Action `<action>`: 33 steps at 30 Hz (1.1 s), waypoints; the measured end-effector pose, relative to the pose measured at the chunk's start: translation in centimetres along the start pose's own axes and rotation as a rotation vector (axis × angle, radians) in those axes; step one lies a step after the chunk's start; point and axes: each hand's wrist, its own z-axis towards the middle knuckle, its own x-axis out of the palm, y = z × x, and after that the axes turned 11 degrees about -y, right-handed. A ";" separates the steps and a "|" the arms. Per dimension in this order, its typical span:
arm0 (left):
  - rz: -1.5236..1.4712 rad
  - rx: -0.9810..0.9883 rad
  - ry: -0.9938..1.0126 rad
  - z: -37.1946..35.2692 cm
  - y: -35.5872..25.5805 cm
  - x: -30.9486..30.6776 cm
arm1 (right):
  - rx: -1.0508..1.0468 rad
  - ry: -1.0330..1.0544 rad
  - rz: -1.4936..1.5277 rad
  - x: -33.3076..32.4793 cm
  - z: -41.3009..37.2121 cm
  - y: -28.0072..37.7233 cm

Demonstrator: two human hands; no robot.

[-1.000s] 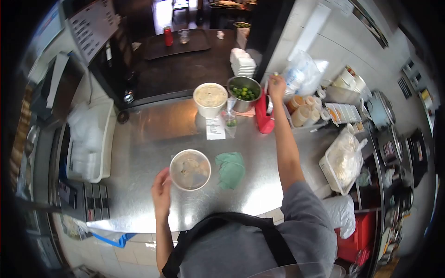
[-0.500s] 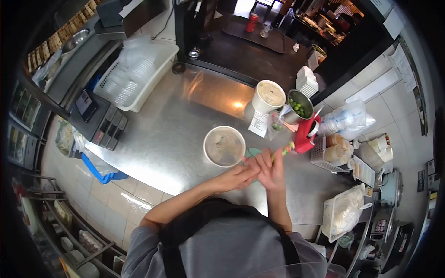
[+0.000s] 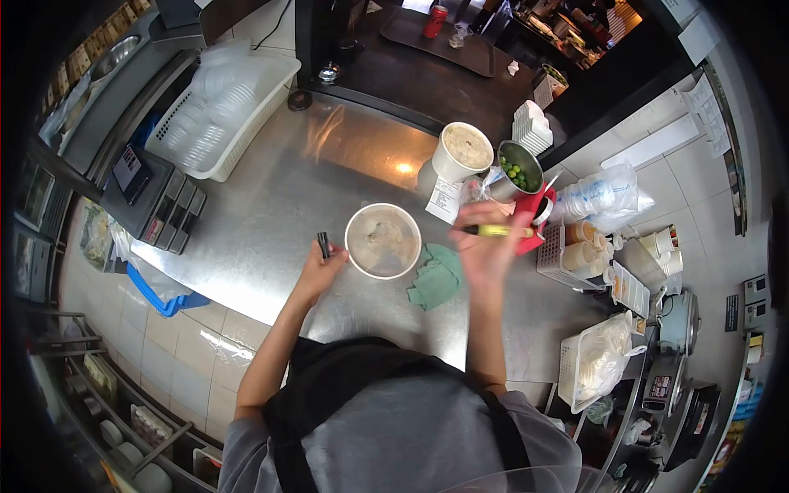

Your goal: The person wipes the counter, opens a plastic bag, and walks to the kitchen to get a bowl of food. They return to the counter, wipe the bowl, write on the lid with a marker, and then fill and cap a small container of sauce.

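on steel kitchen counter (image 3: 271, 214) — cup (image 3: 382, 240), cloth (image 3: 436, 278)

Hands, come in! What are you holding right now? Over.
Left hand pinching small dark piece beside tub. Right hand gripping yellow marker. Green cloth beside tub.

The person wears a grey short-sleeved T-shirt (image 3: 394, 448), its cloth plain and unmarked, filling the lower frame from about seven to five o'clock. Over it lies a black apron (image 3: 341, 382), a broad dark panel at six o'clock just below the arms. Two black straps (image 3: 286, 460) run from it over the shoulders, one toward seven o'clock and the other toward five. The sleeves (image 3: 546, 423) end above the elbows. Both forearms are bare, and so are the left hand (image 3: 316, 271) and the right hand (image 3: 485, 251).
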 end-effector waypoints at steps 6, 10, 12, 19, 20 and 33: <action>-0.177 -0.348 0.225 -1.2 -0.9 0.9 | -0.066 0.215 -0.555 -3.8 1.6 -8.8; -0.180 -0.459 0.360 -1.8 -1.6 1.1 | -0.078 0.221 -0.745 -4.6 1.5 -10.7; -0.153 -0.435 0.366 -1.9 -1.3 1.3 | -0.106 0.193 -0.785 -5.3 1.7 -11.4; -0.161 -0.411 0.338 -2.2 -1.5 1.5 | -0.256 0.233 -0.933 -5.5 1.7 -11.7; -0.163 -0.411 0.339 -2.1 -1.4 1.5 | -0.252 0.233 -0.937 -5.4 1.7 -11.6; -0.206 -0.434 0.319 -2.0 -0.7 1.4 | -0.282 0.145 -0.889 -5.6 2.0 -11.8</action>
